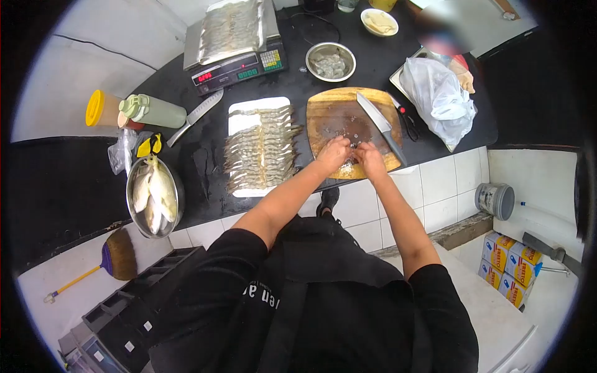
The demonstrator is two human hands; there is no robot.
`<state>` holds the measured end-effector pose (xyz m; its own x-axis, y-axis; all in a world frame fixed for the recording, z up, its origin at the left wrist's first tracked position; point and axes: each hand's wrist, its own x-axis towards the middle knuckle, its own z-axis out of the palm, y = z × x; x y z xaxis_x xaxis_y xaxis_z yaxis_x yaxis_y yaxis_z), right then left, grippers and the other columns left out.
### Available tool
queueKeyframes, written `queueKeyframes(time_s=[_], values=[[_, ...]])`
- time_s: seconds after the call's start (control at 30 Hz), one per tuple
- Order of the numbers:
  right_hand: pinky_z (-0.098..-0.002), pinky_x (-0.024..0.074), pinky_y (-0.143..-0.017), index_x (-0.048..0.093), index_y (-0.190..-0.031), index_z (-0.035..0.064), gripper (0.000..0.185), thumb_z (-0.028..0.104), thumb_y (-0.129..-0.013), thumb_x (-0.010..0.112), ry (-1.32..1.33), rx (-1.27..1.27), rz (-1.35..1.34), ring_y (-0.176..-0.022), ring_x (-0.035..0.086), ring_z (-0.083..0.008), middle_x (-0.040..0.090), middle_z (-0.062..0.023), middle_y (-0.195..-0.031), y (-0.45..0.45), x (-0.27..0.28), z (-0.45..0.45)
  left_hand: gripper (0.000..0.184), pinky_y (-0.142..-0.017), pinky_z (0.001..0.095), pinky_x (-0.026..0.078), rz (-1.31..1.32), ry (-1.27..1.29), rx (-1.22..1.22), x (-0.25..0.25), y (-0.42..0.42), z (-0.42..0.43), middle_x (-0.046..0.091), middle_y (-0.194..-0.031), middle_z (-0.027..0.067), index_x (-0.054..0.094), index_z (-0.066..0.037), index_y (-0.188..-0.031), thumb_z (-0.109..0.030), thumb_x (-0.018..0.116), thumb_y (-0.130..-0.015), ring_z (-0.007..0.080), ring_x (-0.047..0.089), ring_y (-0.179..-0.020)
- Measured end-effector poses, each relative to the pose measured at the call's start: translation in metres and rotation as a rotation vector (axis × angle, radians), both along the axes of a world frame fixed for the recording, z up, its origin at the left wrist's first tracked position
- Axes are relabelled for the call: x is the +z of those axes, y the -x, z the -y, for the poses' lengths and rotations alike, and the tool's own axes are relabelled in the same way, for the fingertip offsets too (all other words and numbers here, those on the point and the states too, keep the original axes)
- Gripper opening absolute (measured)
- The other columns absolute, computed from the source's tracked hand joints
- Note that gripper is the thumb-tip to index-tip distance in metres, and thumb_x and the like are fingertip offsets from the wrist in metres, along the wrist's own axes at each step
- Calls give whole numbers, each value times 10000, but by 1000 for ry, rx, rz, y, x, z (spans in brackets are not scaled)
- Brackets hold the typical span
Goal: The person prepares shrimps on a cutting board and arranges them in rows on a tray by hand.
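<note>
My left hand [334, 154] and my right hand [371, 160] are close together over the near edge of a wooden cutting board [323, 115]. The fingers of both are curled and pinched around something small that I cannot make out. A large knife [378, 118] lies on the board's right side, its handle toward me, just beyond my right hand. Left of the board, rows of shrimp [261, 146] lie on a white tray [249, 105]. A metal bowl [331, 61] with peeled-looking greyish pieces stands behind the board.
A digital scale [239, 71] carries another tray of shrimp [231, 28]. A second knife [196, 117] lies near a green bottle [152, 110]. Whole fish [155, 193] fill a metal bowl at the left edge. White plastic bags [438, 93] sit at the right, beside black-handled scissors [407, 118].
</note>
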<state>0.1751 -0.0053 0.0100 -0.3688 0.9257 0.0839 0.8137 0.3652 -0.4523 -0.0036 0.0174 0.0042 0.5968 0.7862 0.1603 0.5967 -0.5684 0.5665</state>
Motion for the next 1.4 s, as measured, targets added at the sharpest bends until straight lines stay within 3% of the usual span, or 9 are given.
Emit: queueKeyframes(time_s=[0.17,0.33,0.43,0.57,0.63,0.73,0.83,1.03,1.4], values=[[-395,506,-723,711,-775,36,85,113,-740,705,-48,-4,0,-806,585,-296,598,-96,-798,1,-11,-1,120,-808,411,492,43,-31,-5,-3,-1,0,588,-856,85,699,-56,-768,-142,618,-781,272,577,-913],[-408,509,-720,702,-751,36,88,121,-733,710,-41,-27,-18,-802,585,-306,593,-94,-791,4,2,0,179,-775,395,487,42,-98,15,-3,-1,2,539,-801,65,722,-162,-865,-100,608,-742,273,559,-862],[-409,510,-746,710,-791,34,91,108,-739,703,-30,4,55,-833,592,-318,609,-105,-823,0,2,-3,123,-817,402,497,-59,-58,3,3,-2,3,588,-881,79,707,-69,-795,-148,613,-793,272,580,-925],[-407,506,-797,723,-909,42,180,55,-731,698,-113,-3,-108,-884,606,-323,629,-129,-865,-6,12,0,138,-824,395,500,56,-50,54,7,-6,5,578,-903,63,712,-79,-817,-185,626,-797,258,560,-972],[-408,504,-792,724,-898,41,186,51,-714,712,84,-65,16,-875,607,-319,630,-127,-854,-12,9,3,150,-838,397,483,-20,-23,40,12,-11,8,581,-921,47,716,-94,-846,-197,613,-807,239,552,-998],[-409,503,-788,725,-880,43,153,79,-734,700,72,-81,-12,-861,610,-318,629,-125,-838,-18,0,4,137,-787,431,469,-195,-79,13,12,-23,6,580,-915,18,716,-152,-869,-193,658,-752,232,558,-937],[-417,500,-757,729,-865,60,133,125,-759,681,51,-55,-43,-837,608,-319,617,-123,-807,-17,-2,4,172,-855,445,426,-250,-42,23,14,-22,9,617,-995,2,728,-188,-851,-215,560,-822,202,552,-1027],[-442,509,-734,700,-729,35,109,125,-753,643,23,-57,-2,-830,616,-325,606,-135,-801,-12,-4,3,179,-873,433,403,-198,-47,61,5,-26,12,629,-1015,-2,724,-139,-832,-194,554,-825,193,553,-1020],[-445,501,-737,698,-763,31,93,93,-760,628,14,-60,32,-827,607,-347,614,-160,-822,-8,0,3,185,-868,426,394,-134,-68,82,1,-25,15,608,-974,6,700,-128,-795,-188,530,-838,198,549,-1001]])
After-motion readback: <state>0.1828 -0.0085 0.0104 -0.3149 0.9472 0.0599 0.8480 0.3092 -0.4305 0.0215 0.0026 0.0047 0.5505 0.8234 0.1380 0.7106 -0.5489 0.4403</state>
